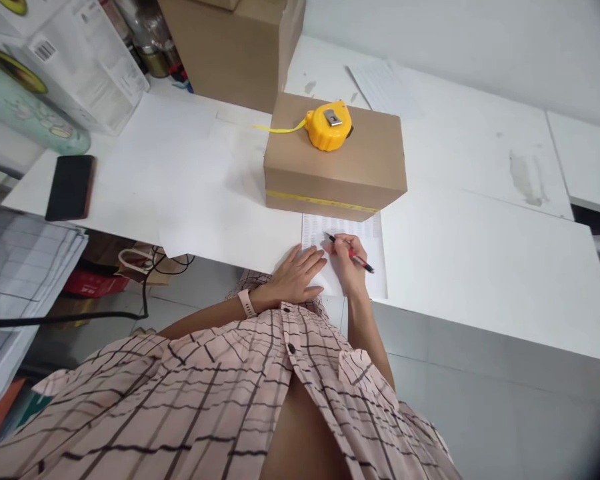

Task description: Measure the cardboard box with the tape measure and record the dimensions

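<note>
My right hand (pixel 349 263) is closed around a red and black pen (pixel 361 261), its tip close to a printed sheet (pixel 377 267). Flat on the sheet's left part and the table edge lies my left hand (pixel 296 277), fingers stretched out. A brown cardboard box (pixel 330 167) stands just beyond both hands and covers the sheet's far end. On top of the box sits a yellow tape measure (pixel 329 125), with a short length of yellow tape sticking out to the left. A yellow strip runs along the box's front side.
A dark phone (pixel 70 188) lies at the table's left end, near a mint-green bottle (pixel 35 110) and a white carton (pixel 90 67). Behind stands a larger cardboard box (pixel 230 50). Another paper (pixel 380 87) lies at the back. A black cable (pixel 145 293) hangs below the left edge.
</note>
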`<act>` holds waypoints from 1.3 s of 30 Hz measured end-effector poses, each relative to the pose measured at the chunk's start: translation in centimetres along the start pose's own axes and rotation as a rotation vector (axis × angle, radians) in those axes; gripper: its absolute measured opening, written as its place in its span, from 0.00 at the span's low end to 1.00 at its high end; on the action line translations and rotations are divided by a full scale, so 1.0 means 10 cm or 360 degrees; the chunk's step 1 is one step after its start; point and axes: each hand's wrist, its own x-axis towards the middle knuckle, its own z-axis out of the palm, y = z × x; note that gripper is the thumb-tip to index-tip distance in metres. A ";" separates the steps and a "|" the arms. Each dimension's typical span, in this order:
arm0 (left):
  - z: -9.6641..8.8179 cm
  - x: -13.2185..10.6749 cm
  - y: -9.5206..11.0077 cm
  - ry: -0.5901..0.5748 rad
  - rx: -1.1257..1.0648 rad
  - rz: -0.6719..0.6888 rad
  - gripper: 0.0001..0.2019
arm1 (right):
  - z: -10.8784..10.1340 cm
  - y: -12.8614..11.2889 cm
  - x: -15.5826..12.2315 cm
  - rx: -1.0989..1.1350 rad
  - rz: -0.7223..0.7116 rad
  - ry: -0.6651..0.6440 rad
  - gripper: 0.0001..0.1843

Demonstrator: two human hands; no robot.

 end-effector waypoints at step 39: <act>0.05 0.01 -0.01 0.0132 -0.0148 -0.0039 0.30 | 0.09 0.13 0.14 -0.0483 -0.0252 0.0175 0.17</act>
